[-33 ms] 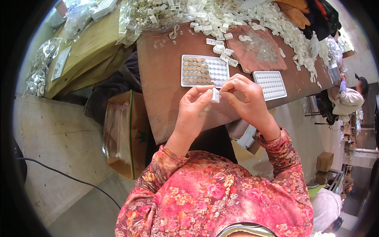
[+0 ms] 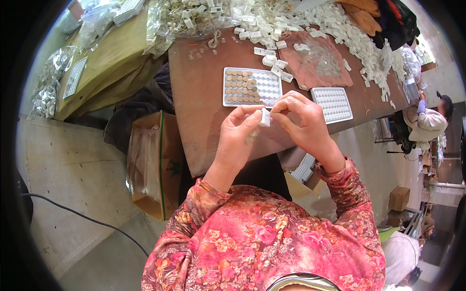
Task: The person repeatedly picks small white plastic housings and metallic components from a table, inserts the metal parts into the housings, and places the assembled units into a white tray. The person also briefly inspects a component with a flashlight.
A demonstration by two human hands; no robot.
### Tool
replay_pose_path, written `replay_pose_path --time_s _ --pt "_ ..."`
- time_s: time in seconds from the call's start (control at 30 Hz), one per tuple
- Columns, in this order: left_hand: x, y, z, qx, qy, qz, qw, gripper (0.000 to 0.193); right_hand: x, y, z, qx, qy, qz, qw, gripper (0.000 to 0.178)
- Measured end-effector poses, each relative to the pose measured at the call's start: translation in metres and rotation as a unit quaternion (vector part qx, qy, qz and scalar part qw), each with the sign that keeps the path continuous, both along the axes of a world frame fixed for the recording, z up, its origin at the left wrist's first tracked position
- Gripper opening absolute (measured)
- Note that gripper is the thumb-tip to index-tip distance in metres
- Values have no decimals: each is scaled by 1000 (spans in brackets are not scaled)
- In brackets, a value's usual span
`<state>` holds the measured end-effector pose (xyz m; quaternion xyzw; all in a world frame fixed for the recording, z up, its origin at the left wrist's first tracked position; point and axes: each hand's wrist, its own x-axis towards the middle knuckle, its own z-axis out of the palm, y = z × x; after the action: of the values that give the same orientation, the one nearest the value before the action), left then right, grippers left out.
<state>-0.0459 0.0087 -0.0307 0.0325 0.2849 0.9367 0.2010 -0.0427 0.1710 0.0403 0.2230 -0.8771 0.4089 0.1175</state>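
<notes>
Between the thumb and forefinger of my left hand is a small white plastic case, held up above the near part of the table. My right hand is closed in a pinch right beside the case; whatever its fingertips grip is too small to make out. Just beyond my hands lies a white tray with rows of slots. Round tan discs fill its left part, while the slots to the right hold none.
A second white slotted tray lies to the right. Loose white cases spread across the far side, next to a reddish pad. A cardboard box with a plastic liner stands left of the brown table. Another person sits at far right.
</notes>
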Motion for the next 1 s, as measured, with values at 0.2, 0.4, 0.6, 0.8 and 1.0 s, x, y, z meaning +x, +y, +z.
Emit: replay_pose_path --time_s 0.2,0.4,0.6,0.8,1.0 --pt "-1 1 -4 8 1 -2 1000 18 3 -5 1 56 31 -15 998 12" --pt "0 1 -4 -19 -7 14 1000 18 1 -10 -3 67 84 -2 994 10" --pt "4 0 7 -56 6 10 998 16 7 -10 6 23 44 -28 998 14" --pt "-14 -34 62 -401 629 271 608 10 38 17 10 -174 -12 -174 969 20" --pt "-169 -75 100 -776 439 405 200 45 61 13 -6 -81 -6 -173 982 17"
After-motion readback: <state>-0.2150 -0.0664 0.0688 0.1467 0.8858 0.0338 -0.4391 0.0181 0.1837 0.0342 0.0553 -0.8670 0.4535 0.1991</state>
